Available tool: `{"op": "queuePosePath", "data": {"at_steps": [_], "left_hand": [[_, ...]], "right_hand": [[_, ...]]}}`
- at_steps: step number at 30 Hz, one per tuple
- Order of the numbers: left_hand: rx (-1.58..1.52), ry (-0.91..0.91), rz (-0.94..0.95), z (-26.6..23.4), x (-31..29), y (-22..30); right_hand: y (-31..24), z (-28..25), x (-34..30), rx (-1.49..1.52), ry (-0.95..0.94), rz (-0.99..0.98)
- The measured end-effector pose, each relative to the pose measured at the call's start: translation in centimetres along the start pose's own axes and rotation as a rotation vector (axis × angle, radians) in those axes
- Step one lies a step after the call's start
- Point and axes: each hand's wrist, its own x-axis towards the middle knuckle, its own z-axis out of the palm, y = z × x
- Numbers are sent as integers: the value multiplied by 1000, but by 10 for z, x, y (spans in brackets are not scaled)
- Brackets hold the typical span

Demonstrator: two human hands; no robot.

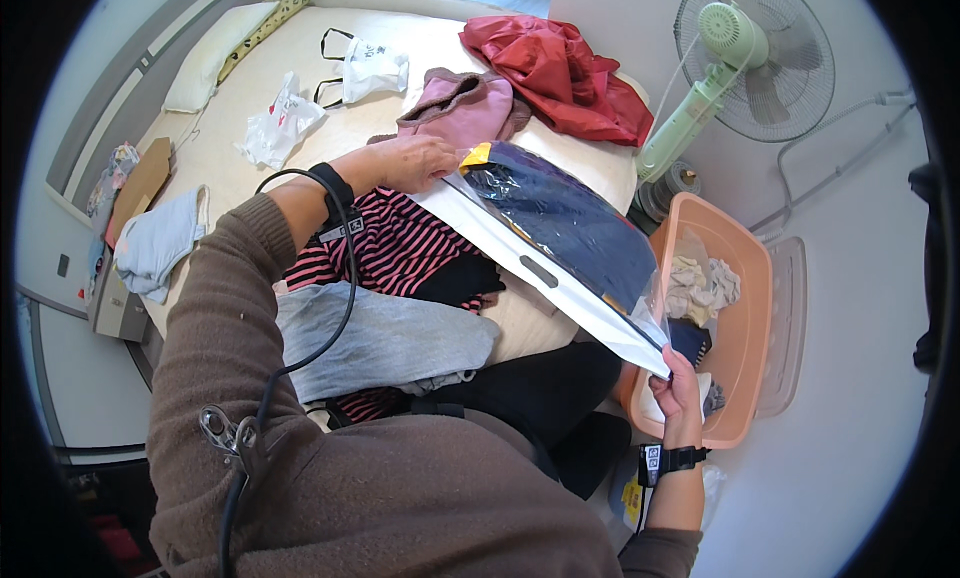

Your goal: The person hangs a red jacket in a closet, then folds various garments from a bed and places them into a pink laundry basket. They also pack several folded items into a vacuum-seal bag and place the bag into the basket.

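Note:
Between my two hands is stretched a clear plastic garment bag (560, 218) with a white top band, a handle slot in it and dark folded cloth inside. My left hand (418, 164) pinches the band's far left corner, beside a yellow patch. At the other end, my right hand (676, 383) grips the near right corner, close to the orange tub. Below the bag lie a pink-and-black striped garment (400, 240) and a light grey garment (380, 338) near my lap. A pink garment with a brown fleecy edge (462, 110) lies just beyond my left hand.
An orange tub (745, 378) holding clothes stands at the right, under a green fan (730, 58). On the bed (225, 143) are a red garment (560, 73), a white bag with black handles (372, 73), a crumpled plastic bag (282, 126) and a light blue cloth (160, 243).

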Motion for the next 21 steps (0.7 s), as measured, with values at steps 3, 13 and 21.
{"op": "queuePosePath", "data": {"at_steps": [3, 13, 21], "left_hand": [[-72, 110, -63, 2, -10, -5], [43, 120, 138, 23, -29, 84], [250, 312, 113, 95, 49, 162]], "right_hand": [[1, -5, 0, 7, -21, -6], [7, -12, -2, -304, 136, 34], [-11, 42, -41, -220, -23, -33]]}}
